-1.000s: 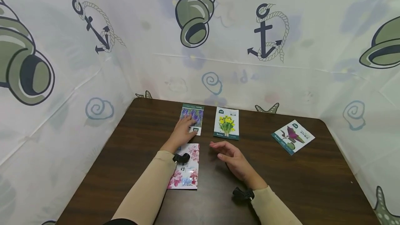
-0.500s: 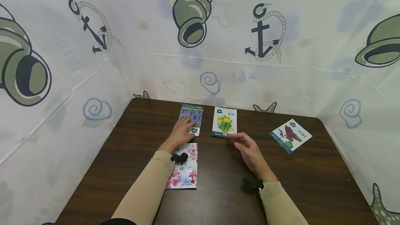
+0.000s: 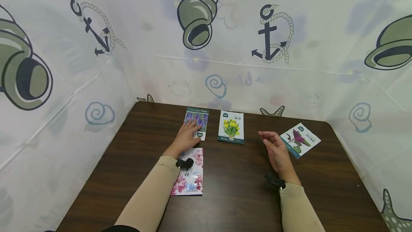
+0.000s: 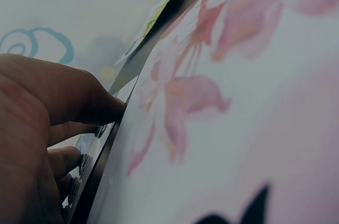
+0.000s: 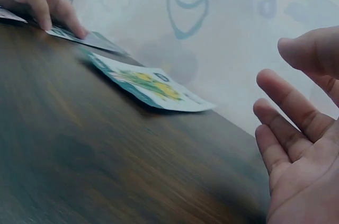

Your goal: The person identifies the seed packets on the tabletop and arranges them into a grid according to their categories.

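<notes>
My left hand [image 3: 185, 138] rests with spread fingers on a seed packet with purple flowers [image 3: 197, 117], covering part of its lower half. Under the left wrist lies a pink-flowered packet [image 3: 193, 174], partly hidden by the sleeve; it fills much of the left wrist view. My right hand [image 3: 278, 153] is held over the table with fingers relaxed and nothing in them. Just to its right is a packet with a purple plant picture [image 3: 300, 139], turned at an angle. A yellow-flowered packet [image 3: 231, 127] lies between the two hands, farther back.
The dark wooden table [image 3: 238, 189] ends at a back edge close to a white cloth wall [image 3: 231, 71] printed with shells and anchors. More cloth hangs at the left and right sides. Each wrist wears a black strap [image 3: 275, 181].
My right hand has moved rightward, past the yellow-flowered packet, to beside the angled purple-plant packet. The left hand has stayed on the purple-flowered packet.
</notes>
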Tool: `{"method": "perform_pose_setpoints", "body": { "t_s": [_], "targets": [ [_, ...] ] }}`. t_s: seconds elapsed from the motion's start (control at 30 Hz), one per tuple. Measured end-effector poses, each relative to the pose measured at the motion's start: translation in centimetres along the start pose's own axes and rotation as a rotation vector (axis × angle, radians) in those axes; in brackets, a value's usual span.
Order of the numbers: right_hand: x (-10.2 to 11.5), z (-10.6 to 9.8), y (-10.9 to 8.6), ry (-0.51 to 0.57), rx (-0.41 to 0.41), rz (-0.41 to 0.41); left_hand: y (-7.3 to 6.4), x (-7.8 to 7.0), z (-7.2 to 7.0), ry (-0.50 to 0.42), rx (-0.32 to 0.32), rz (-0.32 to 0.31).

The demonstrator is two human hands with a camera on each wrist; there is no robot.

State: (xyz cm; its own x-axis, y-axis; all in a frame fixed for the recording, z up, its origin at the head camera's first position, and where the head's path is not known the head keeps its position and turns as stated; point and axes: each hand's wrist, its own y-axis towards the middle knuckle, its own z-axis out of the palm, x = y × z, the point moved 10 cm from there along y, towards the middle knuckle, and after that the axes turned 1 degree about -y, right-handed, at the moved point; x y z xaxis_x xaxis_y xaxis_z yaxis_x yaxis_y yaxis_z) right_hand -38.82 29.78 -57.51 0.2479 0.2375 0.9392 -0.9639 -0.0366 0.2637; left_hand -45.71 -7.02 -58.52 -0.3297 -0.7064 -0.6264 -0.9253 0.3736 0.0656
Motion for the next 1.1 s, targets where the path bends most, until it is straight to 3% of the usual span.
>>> {"method": "perform_pose_setpoints", "body": {
  "t_s": [0.4, 0.73, 0.93, 1.1],
  "targets": [
    [1.2, -3.1, -0.1, 0.05, -0.148, -0.037, 0.0, 0.1, -0.1, 0.007, -0.007, 0.002],
    [4.5, -11.0, -2.0, 0.242, -0.424, -0.238, 0.0, 0.5, 0.3, -0.002, -0.015, 0.002],
    [5.3, -14.1, -3.1, 0.116, -0.599, -0.197, 0.1, 0.8, 0.5, -0.013, -0.007, 0.0],
    [4.5, -14.8, -3.1, -0.034, -0.624, -0.067, 0.1, 0.5, 0.3, -0.012, -0.009, -0.003]
  ]
}}
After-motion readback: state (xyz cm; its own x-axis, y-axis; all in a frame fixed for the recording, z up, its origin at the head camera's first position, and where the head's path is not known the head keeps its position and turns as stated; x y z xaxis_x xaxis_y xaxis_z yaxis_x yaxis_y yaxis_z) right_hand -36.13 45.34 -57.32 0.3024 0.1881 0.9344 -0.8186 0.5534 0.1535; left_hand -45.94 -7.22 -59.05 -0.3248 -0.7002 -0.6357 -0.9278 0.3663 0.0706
